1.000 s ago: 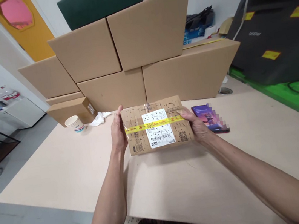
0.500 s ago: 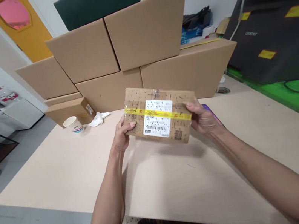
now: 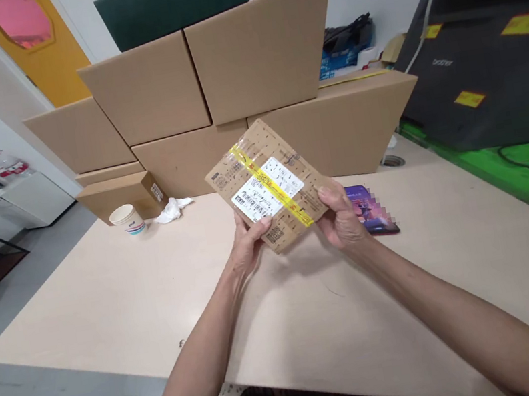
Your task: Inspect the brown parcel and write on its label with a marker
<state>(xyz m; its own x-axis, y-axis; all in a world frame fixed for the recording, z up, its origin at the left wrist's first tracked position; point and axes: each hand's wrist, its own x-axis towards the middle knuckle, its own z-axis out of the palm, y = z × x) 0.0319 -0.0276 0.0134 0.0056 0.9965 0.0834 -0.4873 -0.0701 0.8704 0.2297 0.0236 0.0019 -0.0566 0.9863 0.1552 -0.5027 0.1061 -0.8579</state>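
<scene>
A small cardboard parcel [image 3: 309, 177], printed with dark flecks, is held tilted above the table [image 3: 284, 316]. Yellow tape runs across it and over a white shipping label [image 3: 285, 171]. My left hand [image 3: 247, 240] grips its lower edge, thumb on the front face near the label's lower corner. On the right corner my right hand [image 3: 343, 215] is closed, with the thumb on the front and the other fingers behind, mostly hidden. Just right of that hand a phone-like flat object with a purple picture [image 3: 371, 210] lies on the table.
Large cardboard boxes [image 3: 265, 52] are stacked along the table's back, topped by a dark green box [image 3: 176, 3]. At left stand a paper cup [image 3: 127, 221], a crumpled tissue [image 3: 174, 210] and a smaller carton [image 3: 116, 194]. A black-covered machine [image 3: 486, 66] is at right.
The parcel has turned clockwise and risen at its far corner. My left hand has moved right along its lower edge. More of the purple flat object shows.
</scene>
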